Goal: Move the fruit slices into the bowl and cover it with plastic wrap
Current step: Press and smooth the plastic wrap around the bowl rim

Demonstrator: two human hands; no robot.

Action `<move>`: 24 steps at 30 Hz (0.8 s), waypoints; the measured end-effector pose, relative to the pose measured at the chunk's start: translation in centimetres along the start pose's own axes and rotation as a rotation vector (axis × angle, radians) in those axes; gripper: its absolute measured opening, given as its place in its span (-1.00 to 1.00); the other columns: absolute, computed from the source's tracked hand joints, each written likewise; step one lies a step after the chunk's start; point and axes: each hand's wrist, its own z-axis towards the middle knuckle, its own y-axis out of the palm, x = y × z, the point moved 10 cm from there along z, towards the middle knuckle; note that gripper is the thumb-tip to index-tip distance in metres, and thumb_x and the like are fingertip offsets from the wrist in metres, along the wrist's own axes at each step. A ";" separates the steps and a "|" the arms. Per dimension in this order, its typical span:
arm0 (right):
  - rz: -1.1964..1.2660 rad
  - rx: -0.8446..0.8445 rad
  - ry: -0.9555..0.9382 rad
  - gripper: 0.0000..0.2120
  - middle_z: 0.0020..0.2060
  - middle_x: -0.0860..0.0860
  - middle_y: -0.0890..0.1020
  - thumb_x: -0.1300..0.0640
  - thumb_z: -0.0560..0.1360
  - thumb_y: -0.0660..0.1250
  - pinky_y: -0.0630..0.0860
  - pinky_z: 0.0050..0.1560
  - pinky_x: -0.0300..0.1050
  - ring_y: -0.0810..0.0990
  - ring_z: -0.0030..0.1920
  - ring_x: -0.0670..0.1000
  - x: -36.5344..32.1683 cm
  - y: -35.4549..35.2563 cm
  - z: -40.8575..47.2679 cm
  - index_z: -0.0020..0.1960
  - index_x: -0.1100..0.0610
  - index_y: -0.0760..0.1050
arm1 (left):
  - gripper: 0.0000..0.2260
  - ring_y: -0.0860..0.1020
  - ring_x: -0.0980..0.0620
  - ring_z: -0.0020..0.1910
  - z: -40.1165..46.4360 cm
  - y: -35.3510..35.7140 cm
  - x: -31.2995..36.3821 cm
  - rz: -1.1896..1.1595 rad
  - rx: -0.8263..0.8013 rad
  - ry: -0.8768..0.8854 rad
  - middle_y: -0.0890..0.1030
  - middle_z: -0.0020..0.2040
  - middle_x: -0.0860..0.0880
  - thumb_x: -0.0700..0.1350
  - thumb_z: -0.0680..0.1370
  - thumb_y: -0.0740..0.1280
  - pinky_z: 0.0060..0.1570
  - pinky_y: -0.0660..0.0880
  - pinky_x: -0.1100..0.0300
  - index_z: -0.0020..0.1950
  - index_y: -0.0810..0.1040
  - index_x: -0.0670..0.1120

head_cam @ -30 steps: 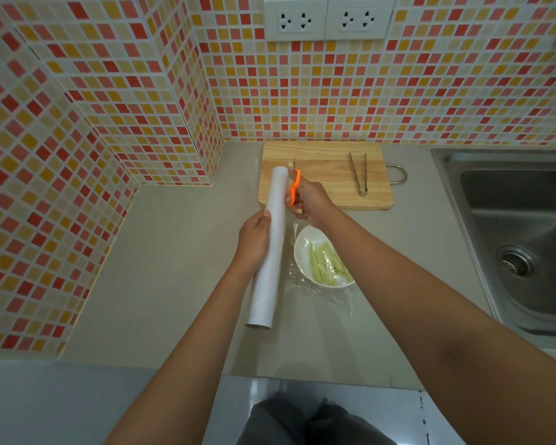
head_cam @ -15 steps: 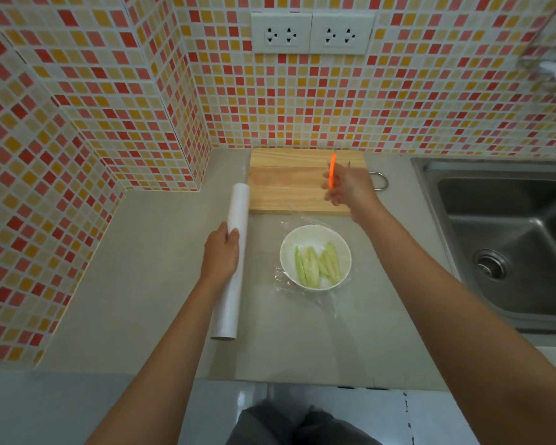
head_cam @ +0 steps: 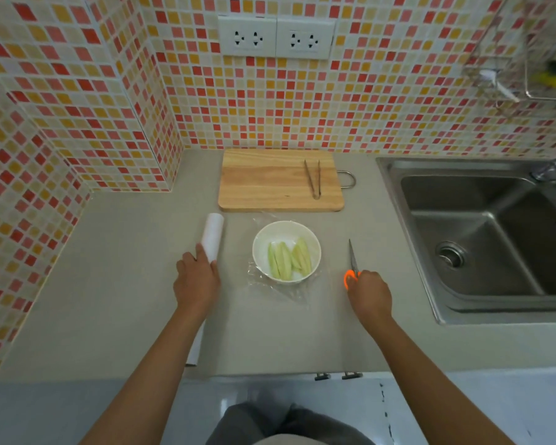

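Left hand [head_cam: 197, 281]: lying on the plastic wrap roll [head_cam: 212, 237], fingers curling over it, near the counter's [head_cam: 116, 284] front edge, left of centre.
Right hand [head_cam: 369, 292]: gripping the orange handles of the scissors [head_cam: 352, 263], blades lying on the counter and pointing toward the back wall.
Bowl [head_cam: 287, 250]: sitting mid-counter between the hands, holding the pale green fruit slices [head_cam: 289, 260] (clear wrap crinkling around its base).
Cutting board [head_cam: 281, 179]: lying at the back edge, carrying metal tongs [head_cam: 313, 183] near its right end.
Sink [head_cam: 482, 239]: occupying the counter's right side.
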 end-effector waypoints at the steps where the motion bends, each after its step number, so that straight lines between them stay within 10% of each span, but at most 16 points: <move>1: -0.005 -0.003 -0.005 -0.61 0.03 0.28 0.60 0.04 0.61 0.10 0.49 0.02 -0.01 0.60 0.06 0.25 -0.1 0.1 -0.1 0.05 0.31 0.56 | -0.52 0.37 -0.24 0.25 0.0 0.2 -0.1 -0.001 -0.003 -0.002 0.38 0.27 -0.26 -0.04 0.64 0.10 0.01 0.47 -0.12 0.52 0.15 -0.19; 24: -0.115 0.072 -0.077 -0.76 -0.12 0.14 0.63 0.04 0.57 0.15 0.32 -0.26 -0.12 0.62 -0.14 0.20 -0.8 0.0 -0.3 -0.03 0.21 0.44 | -0.48 0.42 -0.21 0.19 -0.5 -0.5 -0.4 0.048 0.121 0.024 0.46 0.22 -0.22 0.07 0.58 0.23 -0.06 0.48 -0.05 0.45 0.29 -0.18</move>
